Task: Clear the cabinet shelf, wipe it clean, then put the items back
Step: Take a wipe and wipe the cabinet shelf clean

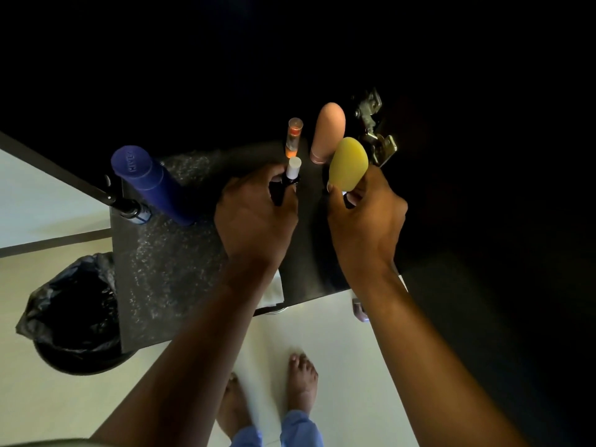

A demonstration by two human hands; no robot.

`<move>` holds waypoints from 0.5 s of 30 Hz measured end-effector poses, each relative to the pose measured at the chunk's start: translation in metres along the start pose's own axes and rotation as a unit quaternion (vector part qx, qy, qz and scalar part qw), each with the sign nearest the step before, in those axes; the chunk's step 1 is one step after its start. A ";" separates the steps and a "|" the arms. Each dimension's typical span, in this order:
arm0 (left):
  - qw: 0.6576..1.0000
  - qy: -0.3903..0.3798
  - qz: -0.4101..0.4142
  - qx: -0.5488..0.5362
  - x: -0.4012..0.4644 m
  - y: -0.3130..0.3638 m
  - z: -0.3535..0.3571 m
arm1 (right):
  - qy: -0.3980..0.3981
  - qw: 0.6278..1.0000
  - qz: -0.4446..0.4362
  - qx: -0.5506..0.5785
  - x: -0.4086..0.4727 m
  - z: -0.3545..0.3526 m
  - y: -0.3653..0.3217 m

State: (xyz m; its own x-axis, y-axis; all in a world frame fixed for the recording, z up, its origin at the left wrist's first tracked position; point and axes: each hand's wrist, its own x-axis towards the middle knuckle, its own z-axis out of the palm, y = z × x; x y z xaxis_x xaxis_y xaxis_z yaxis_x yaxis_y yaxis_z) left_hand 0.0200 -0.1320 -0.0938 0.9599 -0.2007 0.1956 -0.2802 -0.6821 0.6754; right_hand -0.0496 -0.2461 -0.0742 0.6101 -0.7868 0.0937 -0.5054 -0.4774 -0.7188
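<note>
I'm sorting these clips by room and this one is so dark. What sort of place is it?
Probably a home bathroom or dressing area: toiletry bottles such as the blue can stand on a dark shelf by a cabinet hinge, over pale floor tiles with a lined bin.

- The dark blue can (151, 183), standing near the left edge of the shelf (167, 269), is showing raised letters on its cap that seem to read "NIVEA".
- Nothing else is showing readable text.
</note>
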 end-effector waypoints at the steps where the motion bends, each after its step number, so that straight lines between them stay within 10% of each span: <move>1: 1.000 0.001 -0.001 0.000 0.000 0.000 0.000 | -0.001 1.000 0.003 -0.002 0.000 0.000 0.000; 15: 0.999 0.006 0.011 -0.035 -0.043 -0.006 -0.051 | -0.011 0.999 0.022 -0.038 -0.045 -0.029 0.003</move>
State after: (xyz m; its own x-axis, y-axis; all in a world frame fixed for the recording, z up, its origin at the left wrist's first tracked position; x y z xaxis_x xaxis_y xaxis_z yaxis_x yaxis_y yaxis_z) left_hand -0.0198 -0.0829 -0.0703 0.9537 -0.2067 0.2183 -0.3004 -0.6267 0.7190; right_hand -0.0965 -0.2235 -0.0607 0.5993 -0.7991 0.0476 -0.5765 -0.4722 -0.6669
